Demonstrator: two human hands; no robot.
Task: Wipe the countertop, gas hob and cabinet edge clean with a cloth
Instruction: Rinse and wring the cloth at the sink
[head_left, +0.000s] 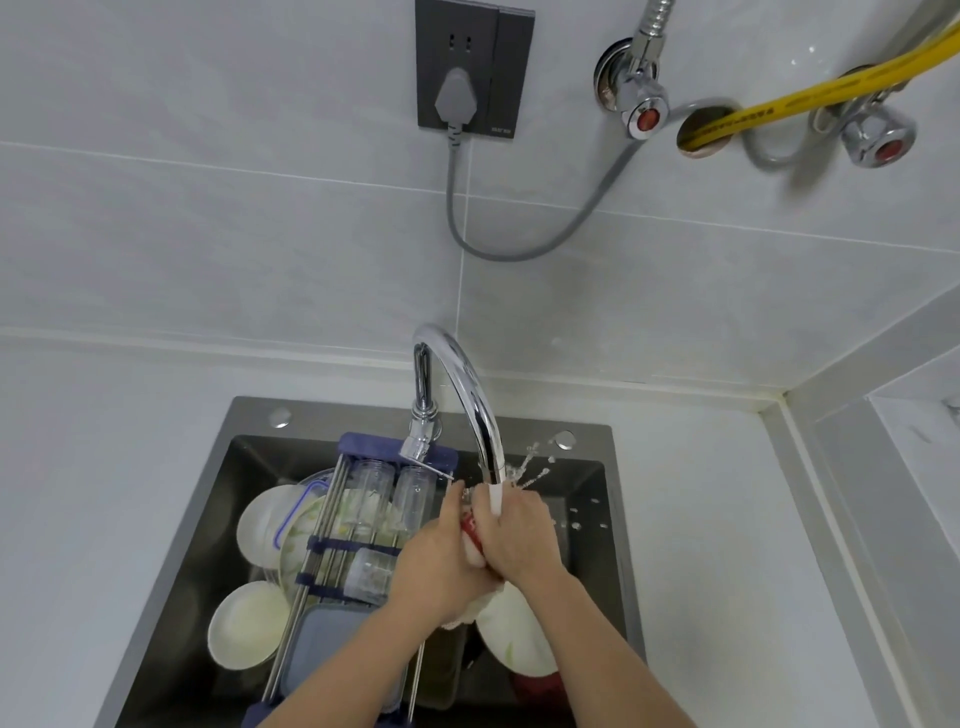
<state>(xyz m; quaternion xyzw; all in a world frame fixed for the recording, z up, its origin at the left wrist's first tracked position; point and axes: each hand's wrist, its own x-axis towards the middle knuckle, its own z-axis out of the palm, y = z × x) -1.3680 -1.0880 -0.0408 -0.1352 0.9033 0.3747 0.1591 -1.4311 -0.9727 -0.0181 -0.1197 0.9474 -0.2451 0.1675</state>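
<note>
- Head view: both hands work over the sink (156, 519), directly under the tap (467, 395), water splashing.
- Cloth (472, 545) sits bunched between the palms; red-and-white part up by the spout, pale tail hanging toward the wrists.
- Left hand (441, 566) and right hand (524, 540): fingers curled, clamped on it.
- Long axis roughly near-to-far; both hands equally close.
- Countertop (727, 519) not yet wiped, judging by this.
</note>
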